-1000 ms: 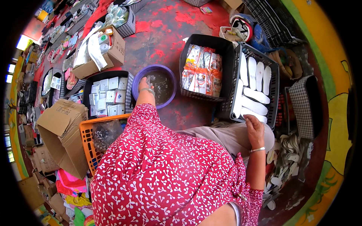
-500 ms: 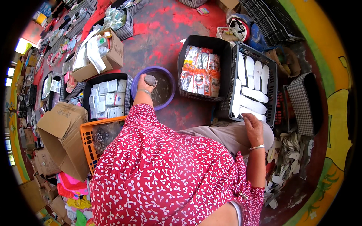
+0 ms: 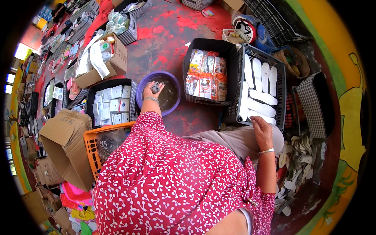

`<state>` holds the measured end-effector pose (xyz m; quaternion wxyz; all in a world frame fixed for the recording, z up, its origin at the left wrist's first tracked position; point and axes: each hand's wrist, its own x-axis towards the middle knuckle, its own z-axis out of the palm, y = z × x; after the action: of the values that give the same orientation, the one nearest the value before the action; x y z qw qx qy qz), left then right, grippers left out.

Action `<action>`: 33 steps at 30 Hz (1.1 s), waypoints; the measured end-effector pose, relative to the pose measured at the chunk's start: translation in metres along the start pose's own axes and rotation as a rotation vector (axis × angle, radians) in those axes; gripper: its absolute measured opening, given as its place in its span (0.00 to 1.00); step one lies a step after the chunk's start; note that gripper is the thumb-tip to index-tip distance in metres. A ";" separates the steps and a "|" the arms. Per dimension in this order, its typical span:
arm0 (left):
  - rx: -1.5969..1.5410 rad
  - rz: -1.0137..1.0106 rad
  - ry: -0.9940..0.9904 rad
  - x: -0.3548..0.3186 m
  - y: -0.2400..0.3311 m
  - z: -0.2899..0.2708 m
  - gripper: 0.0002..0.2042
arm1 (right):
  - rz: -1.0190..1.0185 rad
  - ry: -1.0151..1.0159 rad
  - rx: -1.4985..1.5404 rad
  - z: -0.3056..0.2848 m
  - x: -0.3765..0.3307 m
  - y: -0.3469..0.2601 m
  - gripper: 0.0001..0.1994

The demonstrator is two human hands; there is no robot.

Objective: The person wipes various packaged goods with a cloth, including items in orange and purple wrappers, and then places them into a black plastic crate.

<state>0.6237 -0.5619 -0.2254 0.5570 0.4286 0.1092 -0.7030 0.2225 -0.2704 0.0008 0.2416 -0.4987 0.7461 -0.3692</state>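
Observation:
A round purple basin [image 3: 178, 102] of murky water stands on the floor ahead of me. Inside its left part, my left hand [image 3: 149, 91] is closed around a wet, bunched grey cloth [image 3: 156, 87]. Whether the cloth touches the water I cannot tell. My right hand [image 3: 263, 132] rests at my bent knee, beside the near end of a dark plastic crate [image 3: 282, 102]. Its fingers are loosely bent, with nothing visible in them. White insoles [image 3: 263, 97] lie in that crate, the nearest one close to my fingertips.
A black bin [image 3: 231, 49] of packaged goods stands right of the basin. To its left are a bin of small white boxes [image 3: 113, 102] and an orange crate [image 3: 90, 147]. An open carton [image 3: 64, 135] leans beside them. Loose insoles [image 3: 299, 156] pile up at my right.
My left hand has tilted and shifted slightly down into the basin, and the grey cloth looks more squeezed in the fingers. My right hand stays at the knee.

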 end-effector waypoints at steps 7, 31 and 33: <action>0.125 0.076 -0.039 0.014 0.001 -0.008 0.05 | 0.006 -0.005 -0.005 0.000 0.000 0.007 0.06; 0.675 0.218 0.147 0.008 0.023 0.032 0.12 | 0.034 -0.005 -0.023 0.001 0.004 -0.002 0.06; 0.663 0.119 -0.005 0.043 0.031 0.009 0.10 | 0.029 -0.009 -0.037 0.003 0.006 -0.001 0.06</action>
<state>0.6456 -0.6079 -0.2409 0.4276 0.5904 -0.1520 -0.6675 0.2224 -0.2772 -0.0004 0.2410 -0.4939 0.7588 -0.3494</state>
